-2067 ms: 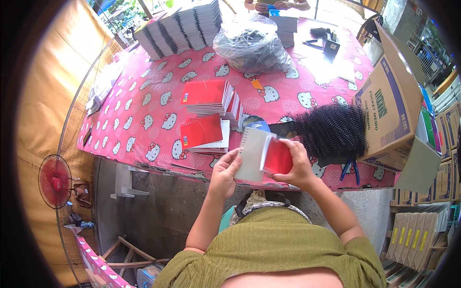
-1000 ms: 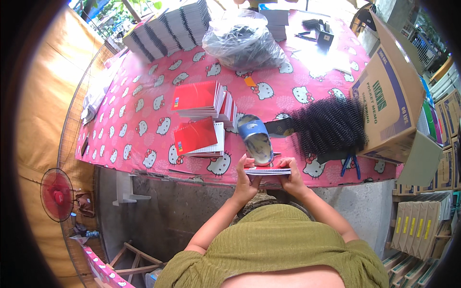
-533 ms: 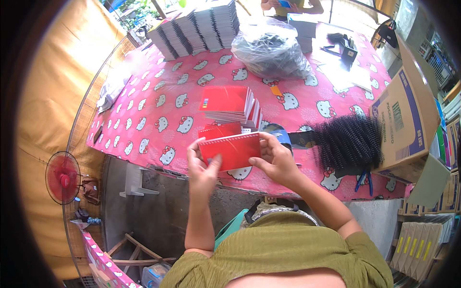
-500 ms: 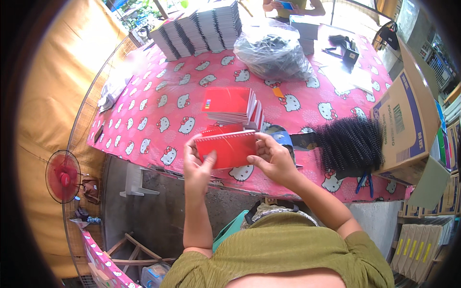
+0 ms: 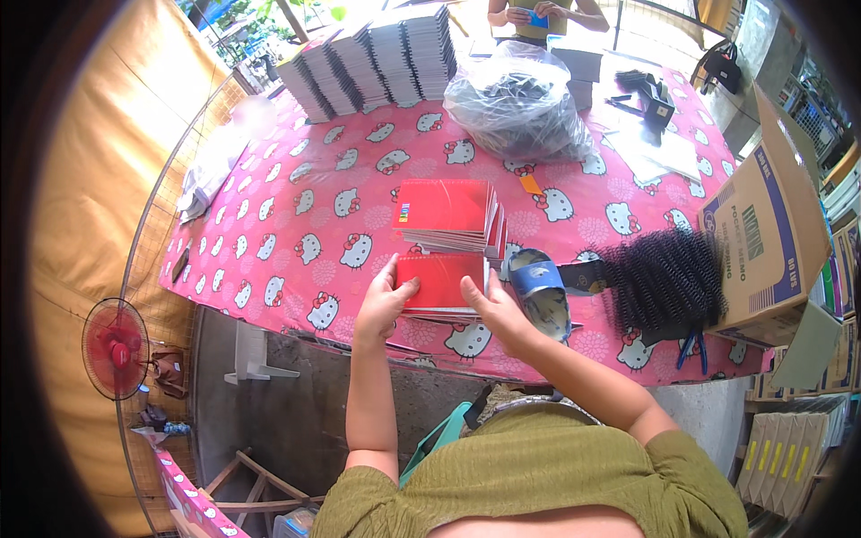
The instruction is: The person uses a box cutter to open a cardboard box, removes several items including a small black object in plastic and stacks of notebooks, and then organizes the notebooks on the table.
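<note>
A red notebook (image 5: 439,282) lies flat on a low near pile of notebooks close to the table's front edge. My left hand (image 5: 386,303) is closed on its left side, thumb on the cover. At its right edge is my right hand (image 5: 499,312), thumb over the cover and fingers along the side. Just behind stands a taller stack of red notebooks (image 5: 441,206), its page edges facing right. Beside my right hand sits a round, hollow thing with a blue band (image 5: 538,276).
Black binding coils (image 5: 664,282) lie at the right by a cardboard box (image 5: 762,233), with blue-handled pliers (image 5: 691,351) in front. Farther back are a plastic bag of dark things (image 5: 516,103) and tall notebook stacks (image 5: 372,63). Another person's hands (image 5: 536,15) hold something blue.
The red notebook was held up tilted, its coil edge showing; now it lies lower and flat on the near pile. Both hands have shifted with it, and the view has moved slightly.
</note>
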A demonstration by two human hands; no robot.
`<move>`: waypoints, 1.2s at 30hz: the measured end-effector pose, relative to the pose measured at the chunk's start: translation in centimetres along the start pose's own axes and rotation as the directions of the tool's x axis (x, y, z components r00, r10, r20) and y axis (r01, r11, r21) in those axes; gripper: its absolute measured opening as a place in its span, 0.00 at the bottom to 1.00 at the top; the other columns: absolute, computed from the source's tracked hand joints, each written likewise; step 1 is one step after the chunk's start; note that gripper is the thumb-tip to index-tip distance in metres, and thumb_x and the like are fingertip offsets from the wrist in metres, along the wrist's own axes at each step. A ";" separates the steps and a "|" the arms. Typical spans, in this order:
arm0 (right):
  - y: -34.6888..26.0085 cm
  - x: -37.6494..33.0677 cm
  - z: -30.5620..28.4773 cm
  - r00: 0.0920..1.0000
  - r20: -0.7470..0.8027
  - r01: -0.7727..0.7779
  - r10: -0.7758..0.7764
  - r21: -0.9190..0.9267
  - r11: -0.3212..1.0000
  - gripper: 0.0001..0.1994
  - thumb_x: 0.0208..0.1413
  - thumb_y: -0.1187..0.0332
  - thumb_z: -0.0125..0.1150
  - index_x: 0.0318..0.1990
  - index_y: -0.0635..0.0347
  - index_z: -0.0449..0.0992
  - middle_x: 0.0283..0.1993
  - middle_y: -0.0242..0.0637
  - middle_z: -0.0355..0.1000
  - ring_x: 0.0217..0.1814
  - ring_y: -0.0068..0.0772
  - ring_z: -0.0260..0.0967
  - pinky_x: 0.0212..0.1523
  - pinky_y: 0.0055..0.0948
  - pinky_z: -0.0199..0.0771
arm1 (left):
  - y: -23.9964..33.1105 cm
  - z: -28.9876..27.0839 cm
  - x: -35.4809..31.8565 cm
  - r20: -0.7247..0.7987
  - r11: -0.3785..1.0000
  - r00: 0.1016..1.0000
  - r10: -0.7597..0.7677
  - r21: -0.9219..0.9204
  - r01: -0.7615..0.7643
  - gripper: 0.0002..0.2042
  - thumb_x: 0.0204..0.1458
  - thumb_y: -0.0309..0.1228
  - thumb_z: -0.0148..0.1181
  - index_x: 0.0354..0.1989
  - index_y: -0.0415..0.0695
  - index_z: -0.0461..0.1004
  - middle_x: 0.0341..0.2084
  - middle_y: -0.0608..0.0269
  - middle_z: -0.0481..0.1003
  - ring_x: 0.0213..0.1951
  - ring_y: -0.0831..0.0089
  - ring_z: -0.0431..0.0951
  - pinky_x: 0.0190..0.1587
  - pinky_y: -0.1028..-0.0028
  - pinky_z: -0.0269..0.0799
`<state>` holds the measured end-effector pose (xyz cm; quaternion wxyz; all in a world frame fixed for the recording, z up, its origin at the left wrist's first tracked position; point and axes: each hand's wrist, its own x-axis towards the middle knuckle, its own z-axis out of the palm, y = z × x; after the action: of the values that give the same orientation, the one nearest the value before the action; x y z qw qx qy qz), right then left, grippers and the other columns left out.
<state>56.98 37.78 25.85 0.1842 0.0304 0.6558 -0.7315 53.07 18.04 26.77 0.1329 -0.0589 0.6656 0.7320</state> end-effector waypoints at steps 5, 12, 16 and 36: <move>-0.2 0.0 -0.3 0.994 0.056 -0.093 0.094 -0.024 0.995 0.54 0.51 0.37 0.46 0.62 0.74 0.22 0.69 0.56 0.24 0.73 0.40 0.21 0.68 0.33 0.27 | 0.6 -0.3 -0.1 0.043 0.999 0.999 -0.008 0.052 0.006 0.38 0.50 0.26 0.58 0.63 0.31 0.39 0.58 0.51 0.57 0.54 0.70 0.64 0.55 0.73 0.61; 1.3 0.2 -1.2 0.993 0.090 -0.098 0.077 0.264 0.960 0.56 0.49 0.33 0.46 0.63 0.73 0.24 0.69 0.56 0.27 0.73 0.41 0.22 0.67 0.38 0.31 | -0.4 -2.2 0.2 -0.041 0.994 0.994 -0.106 -0.029 0.105 0.45 0.47 0.53 0.57 0.63 0.32 0.43 0.62 0.46 0.51 0.62 0.66 0.53 0.54 0.73 0.61; 1.9 1.3 -1.4 0.982 0.178 -0.119 0.060 0.344 0.931 0.57 0.47 0.31 0.45 0.64 0.72 0.25 0.69 0.55 0.28 0.73 0.41 0.22 0.67 0.42 0.28 | -0.6 -2.3 0.5 0.077 0.948 0.975 -0.207 -0.232 0.219 0.47 0.43 0.69 0.37 0.57 0.35 0.57 0.51 0.51 0.65 0.50 0.68 0.68 0.40 0.77 0.71; -0.6 1.8 1.8 0.946 -0.049 -0.306 0.320 0.190 0.933 0.63 0.33 0.29 0.58 0.64 0.70 0.34 0.65 0.55 0.43 0.69 0.46 0.41 0.64 0.41 0.47 | -1.2 -1.9 2.5 0.112 0.937 0.957 -0.268 -0.201 0.286 0.44 0.47 0.68 0.37 0.61 0.42 0.53 0.54 0.54 0.64 0.54 0.65 0.68 0.52 0.63 0.68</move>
<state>55.52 35.63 26.14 0.2690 0.1799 0.5807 -0.7471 50.83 16.57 24.78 0.2551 -0.1356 0.5613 0.7756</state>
